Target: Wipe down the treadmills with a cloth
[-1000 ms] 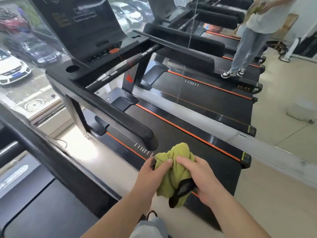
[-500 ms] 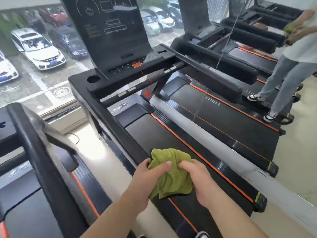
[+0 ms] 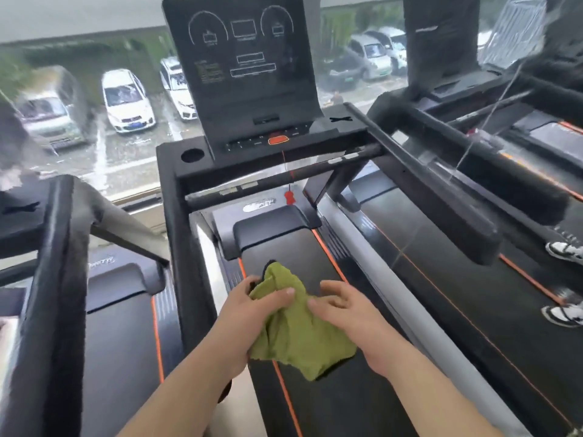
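Note:
A crumpled green cloth [image 3: 296, 329] hangs in front of me over the belt [image 3: 284, 247] of the black treadmill straight ahead. My left hand [image 3: 252, 313] grips the cloth's upper left part, thumb across the fabric. My right hand [image 3: 347, 310] holds its right edge with curled fingers. The treadmill's dark console screen [image 3: 246, 67] rises ahead, with an orange button [image 3: 278, 140] below it and a red safety clip [image 3: 289, 197] dangling on a cord. Its left handrail [image 3: 176, 247] runs down beside my left forearm.
Another treadmill [image 3: 120, 310] stands at the left with a thick padded rail [image 3: 56, 279]. More treadmills line the right, their long handrail [image 3: 441, 171] slanting across. A person's white sneakers [image 3: 564, 250] stand on the right belt. Beyond the window [image 3: 126, 99] cars are parked.
My view has swung left to face the treadmill's console squarely. The cloth has opened out and hangs lower between my hands, which have moved slightly apart.

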`<action>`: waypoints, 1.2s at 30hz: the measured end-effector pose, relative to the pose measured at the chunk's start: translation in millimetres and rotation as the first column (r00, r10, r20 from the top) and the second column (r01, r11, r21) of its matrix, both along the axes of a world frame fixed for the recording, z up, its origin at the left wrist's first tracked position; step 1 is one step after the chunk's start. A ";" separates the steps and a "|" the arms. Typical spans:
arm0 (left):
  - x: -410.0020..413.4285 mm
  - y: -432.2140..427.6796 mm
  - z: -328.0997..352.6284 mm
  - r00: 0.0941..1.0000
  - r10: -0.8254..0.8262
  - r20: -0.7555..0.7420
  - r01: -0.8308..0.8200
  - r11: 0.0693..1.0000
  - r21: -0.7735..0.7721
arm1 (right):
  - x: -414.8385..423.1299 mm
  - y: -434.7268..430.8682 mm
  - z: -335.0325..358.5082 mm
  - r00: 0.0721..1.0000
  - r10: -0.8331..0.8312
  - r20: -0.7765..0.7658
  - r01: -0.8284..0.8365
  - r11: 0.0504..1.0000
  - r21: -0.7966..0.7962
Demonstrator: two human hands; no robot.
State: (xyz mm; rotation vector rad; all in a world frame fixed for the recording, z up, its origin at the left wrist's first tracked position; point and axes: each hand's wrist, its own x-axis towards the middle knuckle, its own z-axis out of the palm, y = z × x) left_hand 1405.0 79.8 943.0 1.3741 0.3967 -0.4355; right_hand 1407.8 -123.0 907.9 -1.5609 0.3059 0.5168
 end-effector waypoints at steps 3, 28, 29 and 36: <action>12.1 0.2 8.3 0.999 -0.038 0.030 0.036 0.997 0.066 | 34.9 3.1 11.6 0.985 0.175 0.011 -0.175 0.976 0.131; 275.1 96.6 0.3 0.886 0.460 0.056 -0.460 0.888 -0.028 | 398.1 167.6 34.0 0.950 0.284 0.128 -0.252 0.942 -0.220; 289.6 98.7 -4.3 0.861 0.508 0.033 -0.507 0.861 -0.028 | 418.2 170.3 29.8 0.933 0.328 0.146 -0.286 0.925 -0.250; 386.6 103.9 -20.5 0.568 0.819 -0.085 -0.822 0.569 -0.012 | 546.4 174.0 1.6 0.650 0.736 0.189 -0.548 0.627 -0.554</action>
